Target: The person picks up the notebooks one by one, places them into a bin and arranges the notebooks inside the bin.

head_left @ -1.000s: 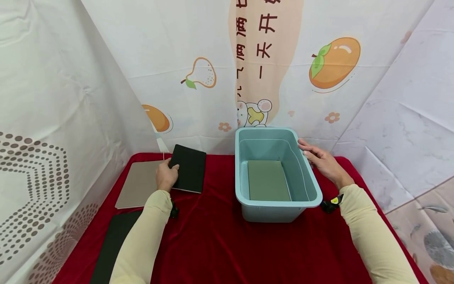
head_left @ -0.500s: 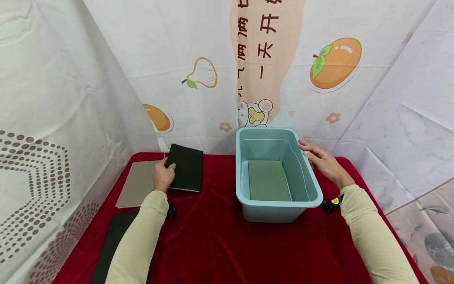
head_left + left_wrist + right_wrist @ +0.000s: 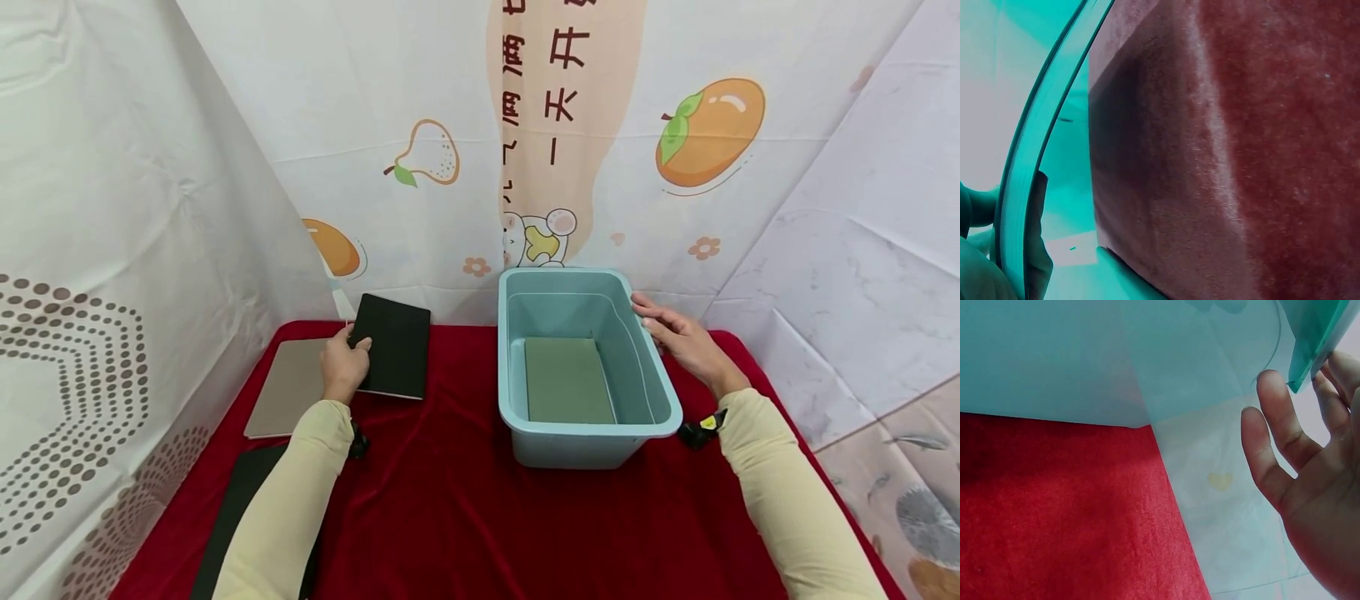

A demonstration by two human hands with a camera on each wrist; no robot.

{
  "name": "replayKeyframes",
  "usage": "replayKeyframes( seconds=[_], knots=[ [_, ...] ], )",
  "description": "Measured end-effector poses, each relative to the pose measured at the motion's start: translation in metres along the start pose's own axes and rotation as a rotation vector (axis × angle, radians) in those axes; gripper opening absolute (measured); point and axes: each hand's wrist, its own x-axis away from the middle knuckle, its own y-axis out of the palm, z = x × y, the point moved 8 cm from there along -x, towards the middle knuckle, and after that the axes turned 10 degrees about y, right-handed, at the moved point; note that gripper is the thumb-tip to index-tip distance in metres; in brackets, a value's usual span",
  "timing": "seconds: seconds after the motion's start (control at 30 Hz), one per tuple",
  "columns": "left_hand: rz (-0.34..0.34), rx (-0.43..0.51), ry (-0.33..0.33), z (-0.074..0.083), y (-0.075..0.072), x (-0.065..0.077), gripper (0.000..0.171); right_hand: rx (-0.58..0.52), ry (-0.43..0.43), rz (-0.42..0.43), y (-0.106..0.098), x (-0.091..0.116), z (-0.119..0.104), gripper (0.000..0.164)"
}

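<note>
My left hand (image 3: pixel 345 365) pinches the left edge of a black notebook (image 3: pixel 393 348), thumb on the near cover and fingers behind it. In the left wrist view the notebook's page edge (image 3: pixel 1038 144) stands between thumb and fingers, apart from the red cloth. A light blue plastic bin (image 3: pixel 592 430) stands to the right, with a flat grey-green book (image 3: pixel 567 379) on its floor. My right hand (image 3: pixel 686 343) rests at the bin's right rim with fingers extended. In the right wrist view, fingertips (image 3: pixel 1270 381) of this hand are close to the rim.
A grey notebook (image 3: pixel 281 392) lies at the table's left edge, partly behind my left hand. Nearer, a black flat item (image 3: pixel 240 492) is partly covered by my left forearm. Red cloth (image 3: pixel 450 517) covers the table, and a printed curtain (image 3: pixel 442 67) hangs behind it.
My left hand shifts a little left, then the black notebook rises slightly and tilts in its grip. The right hand and the bin stay in place.
</note>
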Motion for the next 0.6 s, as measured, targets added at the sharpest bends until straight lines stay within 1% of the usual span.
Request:
replayKeyframes(
  seconds=[0.27, 0.6],
  knots=[
    [0.001, 0.026, -0.005, 0.0058, -0.0035, 0.0005, 0.052, -0.01, 0.005, 0.0, 0.0008, 0.0008, -0.0012, 0.05],
    [0.041, 0.082, -0.011, 0.0107, -0.0073, 0.0035, 0.053, -0.02, -0.011, -0.013, 0.0015, 0.0011, -0.0042, 0.049]
  ],
)
